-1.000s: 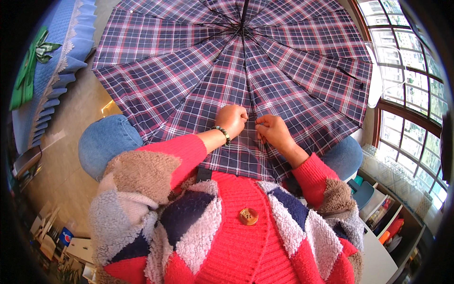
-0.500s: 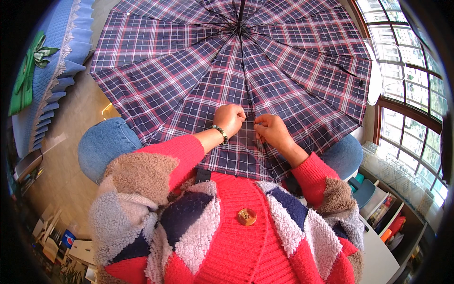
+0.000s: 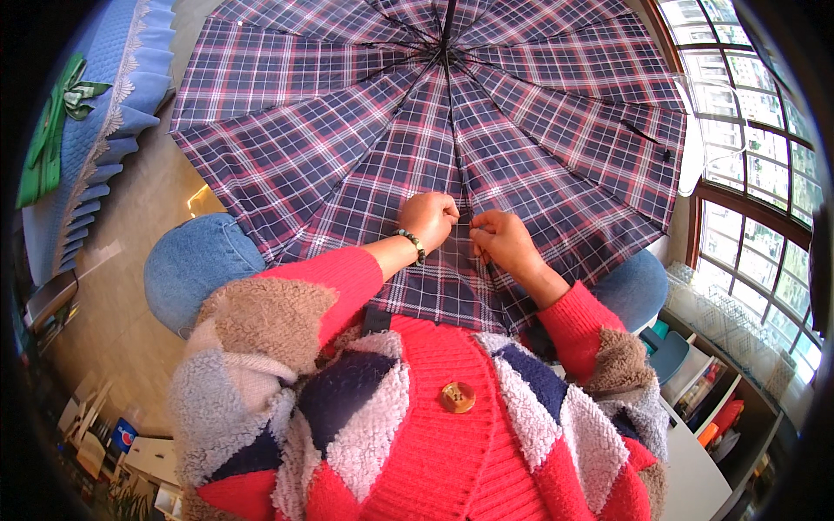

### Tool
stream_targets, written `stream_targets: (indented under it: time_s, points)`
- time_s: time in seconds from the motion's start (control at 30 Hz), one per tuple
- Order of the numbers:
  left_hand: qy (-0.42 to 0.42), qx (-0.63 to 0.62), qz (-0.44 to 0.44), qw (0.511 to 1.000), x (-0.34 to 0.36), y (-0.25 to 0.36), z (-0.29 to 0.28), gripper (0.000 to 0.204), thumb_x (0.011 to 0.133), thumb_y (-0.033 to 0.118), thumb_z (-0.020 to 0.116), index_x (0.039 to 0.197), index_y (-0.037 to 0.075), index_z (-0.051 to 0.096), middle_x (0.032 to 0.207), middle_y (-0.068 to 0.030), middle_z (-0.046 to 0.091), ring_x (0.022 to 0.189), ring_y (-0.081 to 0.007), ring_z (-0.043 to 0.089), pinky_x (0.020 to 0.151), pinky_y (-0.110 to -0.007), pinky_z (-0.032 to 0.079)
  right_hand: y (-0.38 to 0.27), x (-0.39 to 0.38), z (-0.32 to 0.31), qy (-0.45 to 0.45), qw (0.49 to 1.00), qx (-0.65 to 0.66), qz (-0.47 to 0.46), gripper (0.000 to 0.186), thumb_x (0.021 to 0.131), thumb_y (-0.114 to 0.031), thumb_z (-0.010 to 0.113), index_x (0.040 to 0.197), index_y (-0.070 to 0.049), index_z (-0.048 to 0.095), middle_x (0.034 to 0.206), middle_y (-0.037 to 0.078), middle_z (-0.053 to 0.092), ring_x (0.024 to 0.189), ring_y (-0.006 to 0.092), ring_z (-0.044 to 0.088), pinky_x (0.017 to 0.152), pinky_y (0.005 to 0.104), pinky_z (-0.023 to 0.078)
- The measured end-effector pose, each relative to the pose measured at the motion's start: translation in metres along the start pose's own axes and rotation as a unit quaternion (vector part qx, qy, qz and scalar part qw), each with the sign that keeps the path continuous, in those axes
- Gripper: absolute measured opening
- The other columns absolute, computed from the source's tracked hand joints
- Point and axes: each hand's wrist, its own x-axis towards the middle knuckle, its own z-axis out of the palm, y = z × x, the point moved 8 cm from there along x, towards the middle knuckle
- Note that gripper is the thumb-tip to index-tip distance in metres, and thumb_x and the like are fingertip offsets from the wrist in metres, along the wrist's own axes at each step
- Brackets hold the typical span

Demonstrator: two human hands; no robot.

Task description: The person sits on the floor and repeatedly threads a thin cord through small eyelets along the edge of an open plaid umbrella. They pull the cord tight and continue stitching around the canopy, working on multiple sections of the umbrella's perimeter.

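An open umbrella (image 3: 347,156) in navy, red and white plaid lies across my lap, its inside with dark ribs and shaft facing me. My left hand (image 3: 427,221), a bead bracelet at the wrist, is closed over the lower middle of the canopy, beside a rib. My right hand (image 3: 499,243) is just right of it, thumb and forefinger pinched at the same rib, other fingers curled. Whatever sits between the fingertips of either hand is too small to make out. A dark strap (image 3: 647,136) hangs on the canopy's right.
My jeans-covered knees (image 3: 195,269) show either side. At left are a blue quilted cover (image 3: 87,165) with green cloth (image 3: 52,143), and furniture (image 3: 152,456) lower down. At right are a barred window (image 3: 751,130), a blue plastic seat (image 3: 669,352) and shelves (image 3: 712,395) holding small items.
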Motion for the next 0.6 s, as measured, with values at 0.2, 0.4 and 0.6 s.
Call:
stream_targets:
  time_s: [0.2, 0.4, 0.6]
  points:
    - [0.004, 0.019, -0.005, 1.000, 0.0002, -0.0019, 0.0014, 0.005, 0.069, 0.007, 0.069, 0.073, 0.006, 0.067, 0.070, -0.0078, 0.065, 0.065, -0.0196, 0.064, 0.060, -0.031, 0.049, 0.0005, -0.0002, -0.0007, -0.003, 1.000, 0.000, -0.003, 0.021, 0.081, -0.004, 0.059, 0.097, 0.009, 0.058, 0.059, 0.009, 0.061, 0.047, 0.0129, 0.057, 0.044, 0.0260, 0.044]
    - [0.010, 0.016, -0.025, 1.000, -0.0004, 0.0000, 0.0009, 0.005, 0.070, 0.008, 0.069, 0.074, 0.006, 0.067, 0.071, -0.0077, 0.066, 0.066, -0.0198, 0.064, 0.060, -0.031, 0.049, 0.0001, 0.0005, -0.0006, -0.003, 1.000, -0.012, -0.005, 0.021, 0.081, -0.005, 0.058, 0.098, 0.009, 0.058, 0.060, 0.009, 0.061, 0.048, 0.0129, 0.058, 0.044, 0.0258, 0.045]
    - [0.007, -0.007, -0.038, 0.999, -0.0026, 0.0023, -0.0004, 0.006, 0.071, 0.010, 0.069, 0.075, 0.007, 0.067, 0.071, -0.0072, 0.066, 0.066, -0.0198, 0.064, 0.060, -0.032, 0.049, -0.0002, 0.0006, -0.0004, -0.002, 1.000, -0.024, -0.008, 0.022, 0.081, -0.006, 0.059, 0.097, 0.008, 0.058, 0.060, 0.008, 0.061, 0.048, 0.0130, 0.058, 0.045, 0.0259, 0.045]
